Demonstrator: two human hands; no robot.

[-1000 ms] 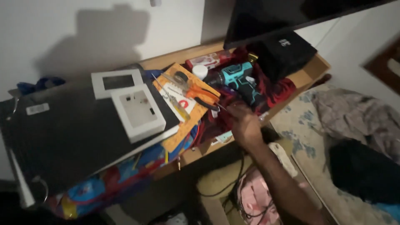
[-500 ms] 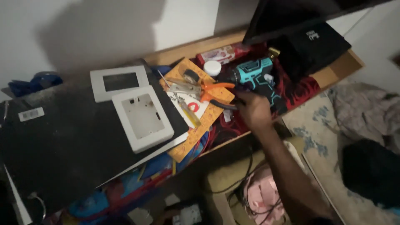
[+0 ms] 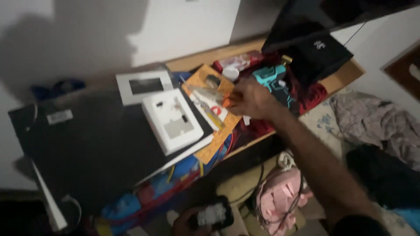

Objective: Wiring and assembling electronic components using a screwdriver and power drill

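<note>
A pair of orange-handled pliers (image 3: 223,98) lies on an orange cardboard package (image 3: 209,114) on a cluttered wooden shelf (image 3: 345,74), and the person's right hand (image 3: 250,99) is closed around the orange handles, fingers curled over them, with the metal tip pointing left across the package. The right forearm stretches in from the lower right of the view. Just behind the hand sits a teal cordless drill (image 3: 273,78) on a red cloth (image 3: 315,94), and a small white cap (image 3: 230,73) rests near a red packet (image 3: 238,61) further back. To the left of the package, 2 white plastic wall plates lie on a large black flat panel (image 3: 92,148): a square box plate (image 3: 175,120) nearer the hand and a frame plate (image 3: 143,86) with a dark opening behind it. A black case (image 3: 321,52) stands at the right end of the shelf. At the bottom edge, the left hand (image 3: 188,223) grips a dark phone (image 3: 213,214) with a lit screen. A pink bag (image 3: 280,201) lies below the shelf, and crumpled grey fabric (image 3: 372,118) lies at right.
</note>
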